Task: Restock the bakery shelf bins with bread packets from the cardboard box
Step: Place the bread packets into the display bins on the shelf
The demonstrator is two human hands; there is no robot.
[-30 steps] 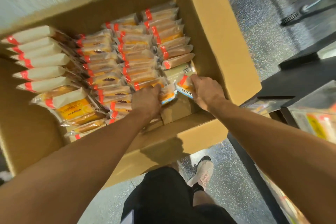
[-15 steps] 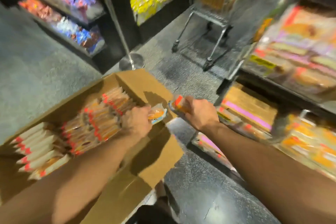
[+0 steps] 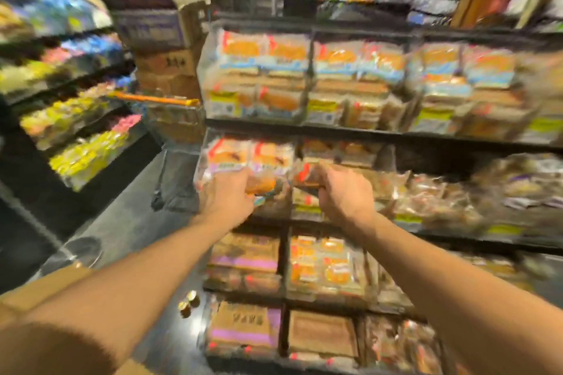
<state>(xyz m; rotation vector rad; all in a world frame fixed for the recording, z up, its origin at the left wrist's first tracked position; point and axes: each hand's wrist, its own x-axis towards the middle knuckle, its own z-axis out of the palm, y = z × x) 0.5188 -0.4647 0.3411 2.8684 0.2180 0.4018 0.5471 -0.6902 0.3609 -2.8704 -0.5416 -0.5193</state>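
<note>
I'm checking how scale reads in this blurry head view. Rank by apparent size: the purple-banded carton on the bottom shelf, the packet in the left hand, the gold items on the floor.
1. Purple-banded carton
2. Packet in the left hand, partly hidden
3. Gold items

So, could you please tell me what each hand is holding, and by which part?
Each grips a bread packet by its near end: left hand an orange packet, right hand a red-marked packet.

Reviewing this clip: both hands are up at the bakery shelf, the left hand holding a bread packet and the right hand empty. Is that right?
Not quite. In the head view the right hand is not empty: it also grips a bread packet. The left hand does hold its own packet, and both are up at the bakery shelf.
</note>
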